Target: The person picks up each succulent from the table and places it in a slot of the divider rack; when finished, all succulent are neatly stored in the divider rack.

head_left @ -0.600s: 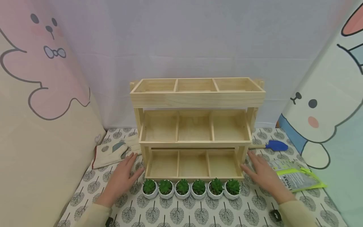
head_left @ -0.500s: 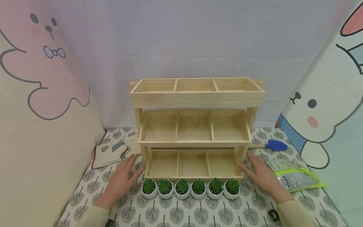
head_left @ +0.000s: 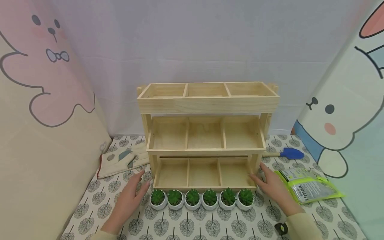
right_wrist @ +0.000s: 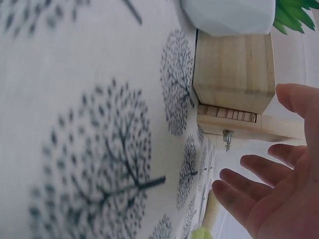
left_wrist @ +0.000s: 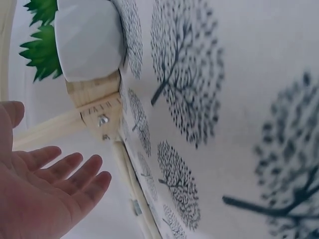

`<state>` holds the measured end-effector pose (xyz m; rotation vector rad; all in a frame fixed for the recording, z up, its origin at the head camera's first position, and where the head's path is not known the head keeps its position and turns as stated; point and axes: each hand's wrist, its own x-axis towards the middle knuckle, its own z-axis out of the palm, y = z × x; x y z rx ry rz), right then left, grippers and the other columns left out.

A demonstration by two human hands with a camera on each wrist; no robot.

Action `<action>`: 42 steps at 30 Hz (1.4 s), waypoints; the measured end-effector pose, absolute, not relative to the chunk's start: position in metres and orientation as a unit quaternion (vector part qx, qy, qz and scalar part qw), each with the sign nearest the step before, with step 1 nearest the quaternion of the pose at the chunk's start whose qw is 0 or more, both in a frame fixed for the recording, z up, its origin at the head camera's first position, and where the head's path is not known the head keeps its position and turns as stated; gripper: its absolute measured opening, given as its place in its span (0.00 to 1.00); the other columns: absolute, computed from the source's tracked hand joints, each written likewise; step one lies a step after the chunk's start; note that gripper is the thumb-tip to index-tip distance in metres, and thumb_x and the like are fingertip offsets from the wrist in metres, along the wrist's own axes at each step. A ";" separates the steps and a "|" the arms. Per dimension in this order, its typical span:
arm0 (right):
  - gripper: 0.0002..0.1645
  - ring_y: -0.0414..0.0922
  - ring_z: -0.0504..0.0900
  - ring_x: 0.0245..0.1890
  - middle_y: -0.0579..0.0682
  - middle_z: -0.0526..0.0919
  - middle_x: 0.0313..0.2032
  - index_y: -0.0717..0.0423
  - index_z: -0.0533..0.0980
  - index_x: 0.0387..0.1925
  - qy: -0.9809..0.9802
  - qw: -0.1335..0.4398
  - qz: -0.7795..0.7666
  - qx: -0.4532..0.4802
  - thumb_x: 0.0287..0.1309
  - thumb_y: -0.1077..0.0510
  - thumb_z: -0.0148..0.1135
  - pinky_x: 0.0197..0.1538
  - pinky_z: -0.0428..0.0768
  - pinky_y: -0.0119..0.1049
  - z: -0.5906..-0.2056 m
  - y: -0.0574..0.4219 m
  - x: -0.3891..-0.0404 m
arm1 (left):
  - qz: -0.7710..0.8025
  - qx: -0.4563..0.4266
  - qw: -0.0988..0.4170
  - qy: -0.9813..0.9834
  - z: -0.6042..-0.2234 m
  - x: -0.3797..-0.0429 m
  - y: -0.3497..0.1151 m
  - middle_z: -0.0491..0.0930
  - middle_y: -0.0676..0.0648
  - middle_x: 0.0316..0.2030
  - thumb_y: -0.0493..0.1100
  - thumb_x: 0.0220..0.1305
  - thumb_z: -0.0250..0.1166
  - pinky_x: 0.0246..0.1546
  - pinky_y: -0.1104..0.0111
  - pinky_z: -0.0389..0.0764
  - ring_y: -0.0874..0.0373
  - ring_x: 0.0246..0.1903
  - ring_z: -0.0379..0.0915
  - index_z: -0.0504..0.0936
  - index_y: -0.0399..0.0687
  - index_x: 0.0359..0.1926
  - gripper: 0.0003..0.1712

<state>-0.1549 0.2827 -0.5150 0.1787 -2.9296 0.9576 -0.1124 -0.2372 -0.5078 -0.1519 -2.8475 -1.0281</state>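
A three-tier wooden planter shelf (head_left: 208, 106) stands upright in the middle of the table, each tier split into three compartments. Along its front foot runs a row of several small succulents in white pots, among them a left-end pot (head_left: 158, 204) and a right-end pot (head_left: 244, 205). My left hand (head_left: 126, 201) hovers beside the shelf's lower left side, fingers extended and holding nothing. By the lower right side is my right hand (head_left: 275, 190), also without anything in it; its thumb overlaps the bottom tier's corner in the head view, while the right wrist view shows fingers (right_wrist: 244, 186) loosely spread.
Cream work gloves (head_left: 115, 163) lie to the left of the shelf. A blue trowel (head_left: 291, 153) lies at right behind a green and grey bag (head_left: 315, 190). Tree-patterned cloth (head_left: 186, 226) covers the table, with printed curtains at both sides and a plain one behind.
My left hand has drawn back slightly toward me. My right hand has shifted a little to the left and toward me. Shelf and pots stay where they were.
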 end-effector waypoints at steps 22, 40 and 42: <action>0.41 0.66 0.70 0.58 0.66 0.64 0.64 0.52 0.52 0.73 -0.885 0.072 0.459 0.025 0.64 0.56 0.59 0.55 0.74 0.56 -0.533 0.266 -0.157 | -0.410 0.001 0.021 -0.912 -0.513 -0.088 -0.223 0.72 0.48 0.57 0.59 0.68 0.53 0.50 0.57 0.78 0.55 0.51 0.74 0.66 0.51 0.65 0.30; 0.39 0.64 0.67 0.62 0.63 0.65 0.65 0.47 0.55 0.72 -0.855 0.071 0.513 0.034 0.63 0.56 0.60 0.60 0.68 0.56 -0.540 0.267 -0.152 | -0.474 0.038 -0.063 -0.878 -0.519 -0.086 -0.212 0.66 0.50 0.63 0.66 0.58 0.61 0.57 0.52 0.73 0.48 0.60 0.67 0.63 0.57 0.66 0.40; 0.39 0.63 0.66 0.63 0.62 0.63 0.66 0.46 0.55 0.72 -0.854 0.065 0.516 0.025 0.64 0.55 0.59 0.62 0.66 0.56 -0.542 0.267 -0.151 | -0.479 0.031 -0.061 -0.875 -0.521 -0.086 -0.211 0.65 0.50 0.63 0.65 0.57 0.63 0.58 0.52 0.71 0.48 0.61 0.66 0.63 0.56 0.67 0.41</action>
